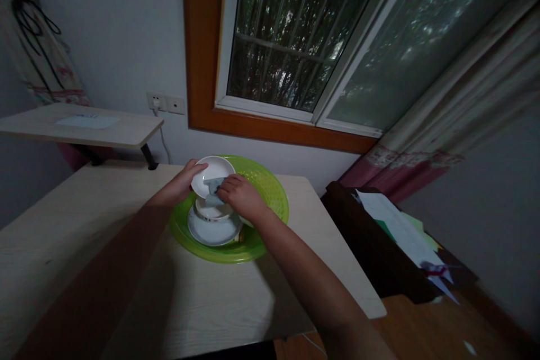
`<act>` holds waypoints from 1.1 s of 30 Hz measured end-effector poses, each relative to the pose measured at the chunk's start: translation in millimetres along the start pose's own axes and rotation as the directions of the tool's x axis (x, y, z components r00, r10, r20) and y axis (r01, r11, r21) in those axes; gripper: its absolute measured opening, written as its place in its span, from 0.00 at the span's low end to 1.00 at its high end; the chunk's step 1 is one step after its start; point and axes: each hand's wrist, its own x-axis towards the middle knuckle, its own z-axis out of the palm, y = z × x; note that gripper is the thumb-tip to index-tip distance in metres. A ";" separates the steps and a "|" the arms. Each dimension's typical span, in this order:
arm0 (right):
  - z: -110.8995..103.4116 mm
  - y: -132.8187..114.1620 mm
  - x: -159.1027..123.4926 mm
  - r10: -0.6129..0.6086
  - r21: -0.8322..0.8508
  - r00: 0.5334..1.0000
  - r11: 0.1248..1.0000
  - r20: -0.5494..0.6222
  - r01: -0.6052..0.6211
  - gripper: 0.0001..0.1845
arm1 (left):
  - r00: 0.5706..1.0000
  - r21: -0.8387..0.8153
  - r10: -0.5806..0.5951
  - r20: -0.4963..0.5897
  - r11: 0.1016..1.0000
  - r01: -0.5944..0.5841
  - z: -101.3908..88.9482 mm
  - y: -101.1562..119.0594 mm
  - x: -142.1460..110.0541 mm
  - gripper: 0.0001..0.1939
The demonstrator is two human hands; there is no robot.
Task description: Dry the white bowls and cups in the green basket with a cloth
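My left hand (188,178) grips the rim of a white bowl (216,165), tilted above a green plastic basin (274,197). In my right hand (239,193) a grey-blue cloth (213,184) is bunched, and it touches the inside of that bowl. Below them a second white bowl (211,211) sits on a white plate (214,232) inside the basin. Something small and brownish (239,235) shows beside the plate, too small to name. My right hand and forearm hide part of the basin's contents.
The basin stands on a light wooden table (202,304). A raised shelf (126,132) with a paper on it is at the left. Behind is a wall with sockets (165,103) and a barred window (291,34). Papers (392,225) lie on dark furniture at the right.
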 end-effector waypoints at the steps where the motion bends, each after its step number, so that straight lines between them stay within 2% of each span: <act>1: 0.4 1.0 -0.3 0.005 0.002 1.000 1.000 -0.009 -0.005 0.04 | 1.000 -0.004 -0.019 0.004 1.000 0.019 0.5 1.5 -1.4 0.19; 6: 0.0 -2.0 1.2 0.042 0.013 0.999 0.999 -0.012 -0.042 0.04 | 0.999 -0.010 -0.052 0.004 0.999 0.052 2.8 3.8 -0.4 0.20; 11: 2.2 -11.0 4.9 0.071 0.079 0.995 0.994 0.068 -0.076 0.07 | 0.997 0.050 0.013 -0.081 0.999 -0.009 3.7 3.1 -0.3 0.20; 13: 4.6 -14.4 4.7 0.053 0.169 0.995 0.983 0.086 -0.067 0.15 | 0.996 0.093 0.034 -0.084 0.995 -0.026 4.2 3.3 -2.2 0.20; 17: 6.6 -19.6 2.9 0.021 0.324 0.996 0.945 0.089 -0.049 0.37 | 0.996 0.163 0.056 -0.063 0.986 -0.045 4.4 2.0 -3.5 0.21; 20: 2.8 -22.0 3.7 0.011 0.354 0.995 0.934 0.096 -0.045 0.41 | 0.993 0.223 0.088 -0.079 0.972 -0.068 3.1 -1.8 -0.3 0.20; 23: -4.3 -23.5 6.8 0.037 0.312 0.991 0.947 0.132 -0.076 0.38 | 0.991 0.250 0.109 -0.074 0.964 -0.087 1.7 -5.4 2.6 0.19; 27: -12.2 -24.7 10.7 0.125 0.146 0.976 0.978 0.180 -0.152 0.28 | 0.991 0.240 0.108 -0.083 0.967 -0.085 1.7 -6.7 3.4 0.18; 33: -9.2 -24.1 9.0 0.276 -0.030 0.958 0.961 0.082 -0.274 0.15 | 0.986 0.181 0.063 -0.154 0.983 -0.035 5.4 -3.5 3.2 0.18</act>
